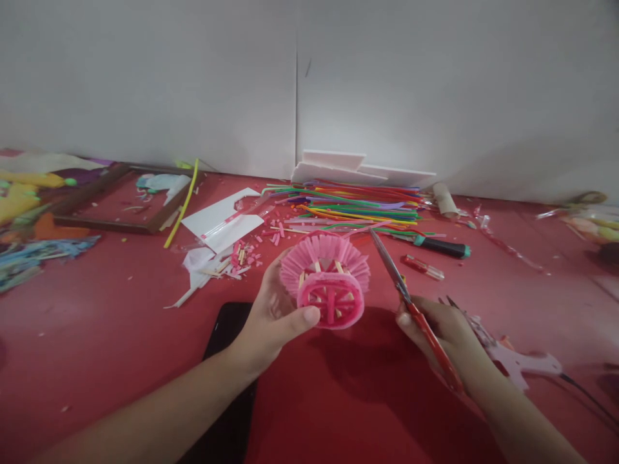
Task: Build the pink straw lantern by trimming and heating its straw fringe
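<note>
My left hand [275, 316] grips a pink craft piece [355, 309], its thumb on the near rim. The piece has an oval pink ring with a crossbar and spokes, pale sticks behind it and a pleated pink frill [319, 251] fanned around the back. In my right hand [435, 332] is a pair of scissors [406, 296] with red handles. The blades look closed and point up and away, to the right of the pink piece and apart from it. Part of the scissors' handle is hidden by my fingers.
Colourful pipe cleaners [358, 203] lie at the back, near a black-handled tool [442, 247] and a small red-and-clear tool [422, 266]. A pink glue gun [525, 364] with a cable rests right. Left are pink scraps [242, 258], white paper [225, 222], a brown frame [111, 224] and a black phone [232, 322].
</note>
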Demonstrator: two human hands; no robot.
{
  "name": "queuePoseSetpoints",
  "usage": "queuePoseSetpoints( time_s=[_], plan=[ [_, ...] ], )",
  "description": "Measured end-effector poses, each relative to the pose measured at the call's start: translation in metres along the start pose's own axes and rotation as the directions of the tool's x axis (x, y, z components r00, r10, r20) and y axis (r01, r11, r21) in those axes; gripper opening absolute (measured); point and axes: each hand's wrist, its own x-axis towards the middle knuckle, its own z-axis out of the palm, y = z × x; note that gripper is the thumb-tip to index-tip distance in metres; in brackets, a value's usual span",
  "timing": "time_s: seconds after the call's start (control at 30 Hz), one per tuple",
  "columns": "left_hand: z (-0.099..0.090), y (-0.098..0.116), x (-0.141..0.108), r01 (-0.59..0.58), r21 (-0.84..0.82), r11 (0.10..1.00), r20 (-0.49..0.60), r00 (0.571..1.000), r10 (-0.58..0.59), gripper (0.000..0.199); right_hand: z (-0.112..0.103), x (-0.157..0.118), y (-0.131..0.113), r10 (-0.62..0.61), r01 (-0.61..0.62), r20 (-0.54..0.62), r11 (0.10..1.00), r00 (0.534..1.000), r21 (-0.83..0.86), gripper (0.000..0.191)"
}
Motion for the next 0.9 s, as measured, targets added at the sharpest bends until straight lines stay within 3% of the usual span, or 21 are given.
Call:
queuePoseSetpoints(
  time_s=[0.1,0.23,0.4,0.57,0.63,0.73,0.83,0.9],
  plan=[
    [0.003,0.002,0.002,0.020,-0.003,1.000,0.021,1.000,-0.020,0.060,-0.003,0.006,0.004,0.065,-0.075,-0.050,0.972,0.997,-0.223,0.053],
    [0.006,0.004,0.002,0.081,-0.031,0.996,-0.007,0.997,-0.081,0.069,-0.008,0.013,0.010,0.168,-0.189,-0.087,0.869,0.982,-0.457,0.050],
    [0.002,-0.002,0.001,0.125,-0.001,0.992,0.018,0.992,-0.125,0.077,-0.007,0.015,0.013,0.122,-0.159,-0.107,0.850,0.987,-0.503,0.032],
    [0.004,-0.003,0.003,0.137,0.000,0.991,0.087,0.987,-0.137,0.076,-0.007,0.010,0.011,0.085,-0.132,-0.114,0.849,0.990,-0.512,0.031],
    [0.004,-0.004,0.003,0.150,0.007,0.989,0.120,0.981,-0.149,0.076,-0.006,0.007,0.005,-0.033,-0.059,-0.191,0.888,0.981,-0.455,0.028],
    [0.002,-0.006,0.002,0.192,0.018,0.981,0.128,0.973,-0.193,0.075,0.003,0.001,-0.007,-0.252,0.163,-0.300,0.942,0.920,-0.293,0.028],
    [0.001,-0.007,-0.001,0.258,0.016,0.966,0.135,0.957,-0.258,0.075,0.017,-0.002,-0.018,-0.380,0.349,-0.234,0.923,0.895,-0.163,0.059],
    [0.002,-0.007,-0.002,0.284,0.016,0.959,0.189,0.941,-0.282,0.074,0.025,-0.002,-0.022,-0.436,0.419,-0.205,0.900,0.876,-0.125,0.065]
  ],
)
